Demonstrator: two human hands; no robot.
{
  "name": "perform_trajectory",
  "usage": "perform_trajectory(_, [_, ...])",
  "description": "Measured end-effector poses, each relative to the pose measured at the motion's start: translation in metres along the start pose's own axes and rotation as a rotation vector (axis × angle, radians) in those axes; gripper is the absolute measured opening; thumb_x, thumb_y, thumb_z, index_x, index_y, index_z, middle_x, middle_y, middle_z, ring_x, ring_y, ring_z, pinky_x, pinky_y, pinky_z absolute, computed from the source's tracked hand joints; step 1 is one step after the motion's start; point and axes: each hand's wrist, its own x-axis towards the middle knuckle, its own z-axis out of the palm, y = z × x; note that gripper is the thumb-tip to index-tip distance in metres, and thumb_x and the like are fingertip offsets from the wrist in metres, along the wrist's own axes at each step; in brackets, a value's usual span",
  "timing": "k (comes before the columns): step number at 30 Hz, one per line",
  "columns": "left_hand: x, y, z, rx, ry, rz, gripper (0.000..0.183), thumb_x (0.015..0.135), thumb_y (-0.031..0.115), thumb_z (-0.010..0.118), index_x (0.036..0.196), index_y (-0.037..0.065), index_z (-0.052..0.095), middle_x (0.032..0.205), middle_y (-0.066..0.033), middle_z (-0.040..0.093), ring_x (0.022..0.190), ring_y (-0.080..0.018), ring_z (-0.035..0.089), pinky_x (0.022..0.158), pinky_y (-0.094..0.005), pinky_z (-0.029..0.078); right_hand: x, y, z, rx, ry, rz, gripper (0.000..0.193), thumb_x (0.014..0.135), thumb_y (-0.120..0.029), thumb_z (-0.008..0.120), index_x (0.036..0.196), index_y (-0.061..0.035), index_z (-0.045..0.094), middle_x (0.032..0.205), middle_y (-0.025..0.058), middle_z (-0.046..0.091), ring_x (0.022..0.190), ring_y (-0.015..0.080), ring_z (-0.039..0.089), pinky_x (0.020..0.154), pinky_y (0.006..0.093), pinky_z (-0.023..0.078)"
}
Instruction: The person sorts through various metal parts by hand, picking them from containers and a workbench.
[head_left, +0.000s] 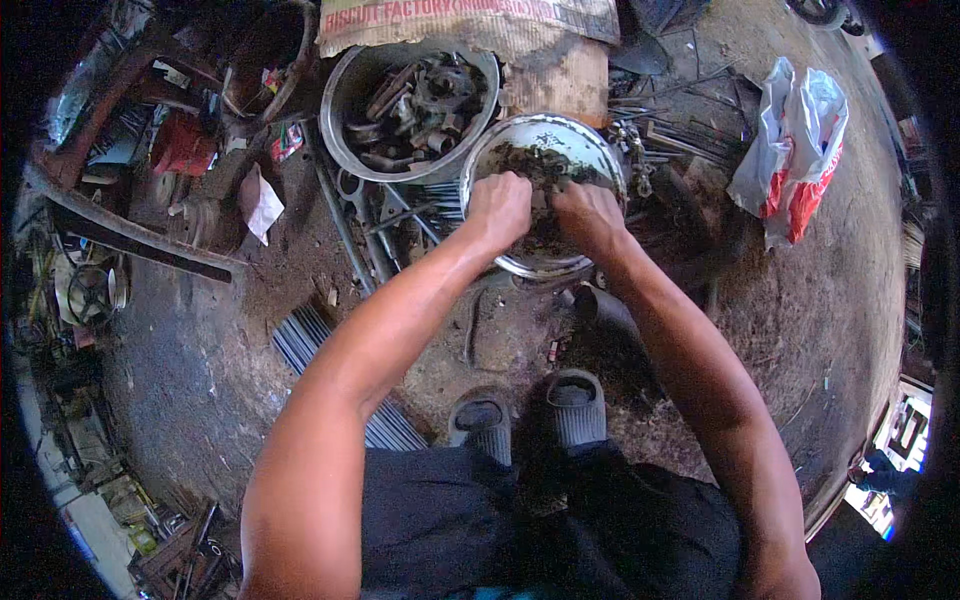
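We see a packed-dirt floor (200,370) strewn with metal scrap, a white-and-red plastic bag (795,140) lying at right, and daylight brightening the lower-right edge.

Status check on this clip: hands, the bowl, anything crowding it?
Left hand and right hand both inside metal bowl, among dark small parts. Grip unclear. Parts-filled basin close alongside.

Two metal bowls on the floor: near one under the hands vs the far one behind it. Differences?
1. The near bowl holds small dark bits; the far bowl holds larger chunky metal parts.
2. Both hands, left hand and right hand, are in the near bowl; nothing touches the far bowl.
3. The near bowl's inner wall looks shinier, while the far bowl's looks duller grey.

Shared: both are round metal bowls sitting on the dirt floor, side by side.
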Motion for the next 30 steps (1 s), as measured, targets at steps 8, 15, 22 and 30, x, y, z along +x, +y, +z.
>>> perform_trajectory(8, [-0.001, 0.013, -0.025, -0.187, -0.029, -0.148, 0.032, 0.077, 0.024, 0.065, 0.08, -0.008, 0.07, 0.08, -0.0311, 0.066, 0.078, -0.0439, 0.068, 0.075, -0.048, 0.056, 0.003, -0.002, 0.012, -0.037, -0.068, 0.05, 0.012, 0.074, -0.012, 0.065, 0.085, -0.0092, 0.068, 0.087, 0.0141, 0.065, 0.079, 0.0325, 0.068, 0.067, 0.0445, 0.055])
perform_trajectory(15, [-0.003, 0.013, -0.07, -0.326, -0.005, -0.13, 0.049, 0.08, 0.041, 0.062, 0.082, -0.008, 0.069, 0.079, -0.0317, 0.064, 0.079, -0.046, 0.066, 0.077, -0.0502, 0.052, 0.004, -0.005, 0.004, 0.033, -0.03, -0.067, 0.016, 0.079, -0.01, 0.059, 0.092, -0.0091, 0.068, 0.091, 0.0143, 0.066, 0.081, 0.0323, 0.068, 0.067, 0.0447, 0.055])
perform_trajectory(22, [-0.013, 0.002, -0.1, -0.491, 0.149, -0.042, 0.042, 0.081, 0.036, 0.061, 0.08, -0.006, 0.069, 0.081, -0.0324, 0.064, 0.08, -0.0446, 0.066, 0.077, -0.0493, 0.053, 0.015, -0.004, -0.017, 0.032, -0.034, 0.019, 0.028, 0.076, -0.009, 0.062, 0.102, 0.0005, 0.062, 0.097, 0.0214, 0.066, 0.086, 0.0383, 0.067, 0.073, 0.0469, 0.055])
perform_trajectory(30, [-0.027, -0.051, -0.123, -0.468, 0.427, -0.036, 0.034, 0.088, 0.03, 0.057, 0.09, -0.002, 0.067, 0.075, -0.0219, 0.065, 0.069, -0.0319, 0.066, 0.069, -0.0406, 0.05, 0.067, -0.033, -0.079, 0.553, 0.279, 0.304, 0.037, 0.081, -0.02, 0.065, 0.109, 0.0045, 0.061, 0.097, 0.0272, 0.066, 0.099, 0.0425, 0.063, 0.089, 0.047, 0.048])
